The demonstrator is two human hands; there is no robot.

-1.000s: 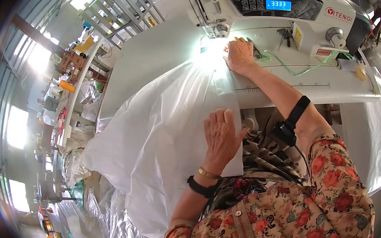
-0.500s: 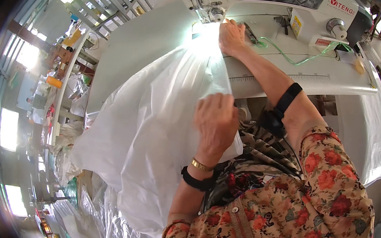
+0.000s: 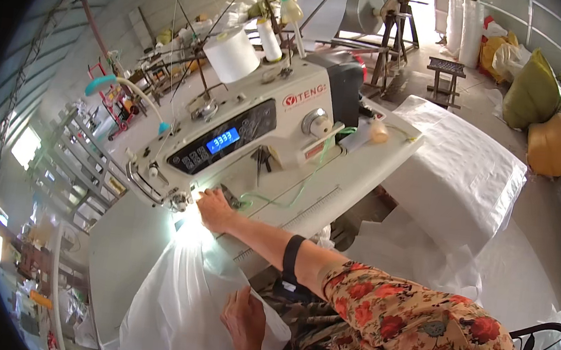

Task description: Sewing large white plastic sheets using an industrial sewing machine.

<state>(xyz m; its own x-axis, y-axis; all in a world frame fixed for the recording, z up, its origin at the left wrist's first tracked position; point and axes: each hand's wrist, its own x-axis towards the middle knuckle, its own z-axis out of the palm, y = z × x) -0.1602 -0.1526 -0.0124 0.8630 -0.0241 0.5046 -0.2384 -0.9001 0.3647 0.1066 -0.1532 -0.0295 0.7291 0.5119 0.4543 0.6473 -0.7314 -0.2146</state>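
A white sewing machine (image 3: pixel 251 124) with a lit display stands on its pale table. Under its bright needle lamp, a white woven plastic sheet (image 3: pixel 168 300) is gathered in folds and hangs toward me. My right hand (image 3: pixel 215 210) is beside the needle area (image 3: pixel 179 200), fingers bent and closed on the sheet's top end; glare hides the fingertips. Nearer to me, my left hand (image 3: pixel 244 321) rests over the right part of the sheet, its fingers loosely extended and slightly apart. A green cord (image 3: pixel 291 200) lies on the table right of my right hand.
A white thread cone (image 3: pixel 232 54) stands above the machine. Over the table's right end hangs a stack of white sheets (image 3: pixel 459 166). Behind are a large white roll (image 3: pixel 359 11) on a stand, a small stool (image 3: pixel 445 76) and stuffed sacks (image 3: pixel 535 92). A slatted grey frame (image 3: pixel 73 160) stands at left.
The view has swung up and to the right, bringing the whole machine and the room behind it into sight. My right hand stays by the needle; my left hand is still over the sheet.
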